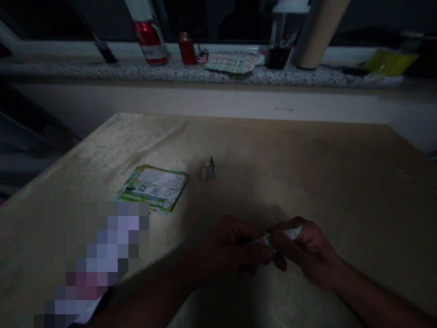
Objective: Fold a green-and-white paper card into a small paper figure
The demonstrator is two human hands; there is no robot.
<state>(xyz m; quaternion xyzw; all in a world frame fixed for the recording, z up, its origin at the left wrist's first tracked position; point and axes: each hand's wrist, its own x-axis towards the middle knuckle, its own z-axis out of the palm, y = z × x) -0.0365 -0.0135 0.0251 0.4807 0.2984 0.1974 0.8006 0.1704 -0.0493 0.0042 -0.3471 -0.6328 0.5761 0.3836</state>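
My left hand (239, 248) and my right hand (303, 250) are close together low over the table, right of centre. Between their fingertips they pinch a small, pale printed strip (292, 233), which looks like folded paper or wrapper. Its right end sticks out past my right thumb, while fingers hide much of the rest. Beyond my left hand stands a small folded piece of printed paper (208, 169), pointed at the top. Left of that lies a green and white printed packet (155, 187) with codes and text on it.
The beige table (341, 182) reaches a wall below a granite windowsill (191, 73). On the sill are a red can (150, 43), a red bottle (187, 49), a printed packet (232, 63), a lidded cup (285, 36) and a tan cylinder (321, 34). A pixelated patch covers the lower left.
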